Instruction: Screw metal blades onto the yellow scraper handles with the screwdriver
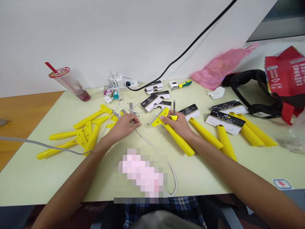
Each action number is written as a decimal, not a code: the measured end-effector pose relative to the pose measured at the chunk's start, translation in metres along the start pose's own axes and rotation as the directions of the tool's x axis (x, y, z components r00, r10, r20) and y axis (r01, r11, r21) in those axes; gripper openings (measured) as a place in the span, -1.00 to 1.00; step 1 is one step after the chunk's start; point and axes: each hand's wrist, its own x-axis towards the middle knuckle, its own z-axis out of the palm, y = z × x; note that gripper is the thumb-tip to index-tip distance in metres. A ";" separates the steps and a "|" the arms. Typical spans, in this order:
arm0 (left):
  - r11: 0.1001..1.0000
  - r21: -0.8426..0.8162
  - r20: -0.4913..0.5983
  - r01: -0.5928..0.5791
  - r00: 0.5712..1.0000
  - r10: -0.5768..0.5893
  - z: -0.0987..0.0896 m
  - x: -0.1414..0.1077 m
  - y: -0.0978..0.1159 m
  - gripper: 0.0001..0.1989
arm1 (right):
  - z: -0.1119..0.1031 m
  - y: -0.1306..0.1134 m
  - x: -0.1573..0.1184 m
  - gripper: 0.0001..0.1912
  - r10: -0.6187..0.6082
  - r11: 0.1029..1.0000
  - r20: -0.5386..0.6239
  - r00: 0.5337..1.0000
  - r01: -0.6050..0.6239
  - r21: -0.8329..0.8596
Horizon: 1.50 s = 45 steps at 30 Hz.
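Note:
My right hand (180, 126) grips a yellow scraper (180, 142) near its head, the handle slanting down toward the table's front. In the same hand a screwdriver (174, 108) stands with its metal shaft upward. My left hand (125, 126) is closed, thumb and fingertips pinched together just above the table beside a grey-white cable (145, 140); whatever they may hold is too small to make out. Several yellow scrapers (89, 128) lie piled left of this hand. Behind it are a small metal blade (131, 107) and tiny loose bits.
Packaging cards (151, 103) lie behind my hands. To the right are yellow handles (206, 133), more cards (225, 121), a pink bag (219, 70) and a black strap (252, 108). A drink cup (73, 84), power strip (124, 82), second screwdriver (184, 84) and blurred pink object (143, 173) also occupy the table.

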 end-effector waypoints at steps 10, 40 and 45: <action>0.983 -0.185 -0.183 0.002 0.982 -0.036 0.005 -0.012 0.029 -0.81 | 0.003 -0.002 -0.001 -0.44 0.001 1.000 0.006 1.000 -0.001 0.006; 0.868 -0.490 -0.223 -0.085 0.974 -0.031 0.027 -0.035 0.064 -0.85 | 0.018 0.001 -0.019 -0.49 0.036 0.999 0.124 0.992 -0.038 0.012; 0.857 -0.506 -0.216 -0.103 0.976 -0.010 0.028 -0.034 0.059 -0.82 | 0.018 0.004 -0.018 -0.51 0.009 0.999 0.144 0.990 -0.014 0.036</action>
